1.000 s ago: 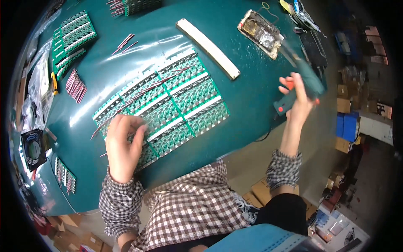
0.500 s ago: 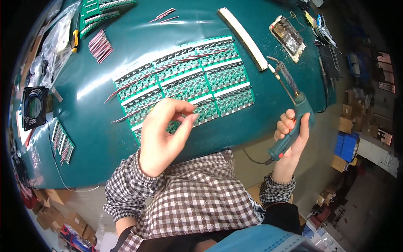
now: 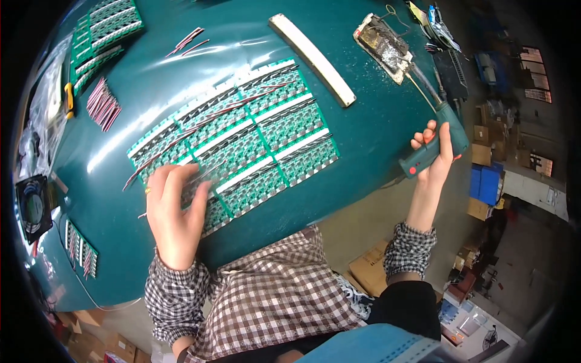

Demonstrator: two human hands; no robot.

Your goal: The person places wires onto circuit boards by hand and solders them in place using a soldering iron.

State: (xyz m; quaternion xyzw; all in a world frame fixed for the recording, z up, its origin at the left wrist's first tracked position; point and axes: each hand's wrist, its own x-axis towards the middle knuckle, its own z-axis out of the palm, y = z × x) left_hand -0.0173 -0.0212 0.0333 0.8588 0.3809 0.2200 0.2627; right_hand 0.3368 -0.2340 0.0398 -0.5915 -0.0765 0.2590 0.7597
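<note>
My right hand is wrapped round the green handle of a soldering gun. Its long metal rods reach to the edge of a scorched solder-waste tray. Over the near left part of a panel of green circuit boards, my left hand is bent, with thumb and forefinger apart. Thin red and black wires lie across the panel's rows. One blurred wire shows close to the left fingertips; whether they touch it is unclear. The hand hides the boards beneath it.
Past the panel lies a long white bar. A wire bundle, a yellow screwdriver and more circuit boards are at the left. A black fan and a small board strip sit near the left edge.
My left hand has moved left across the panel, its pinched fingers now apart. My right hand has shifted slightly right and up, bringing the soldering gun's rods to the waste tray. The view has shifted.
</note>
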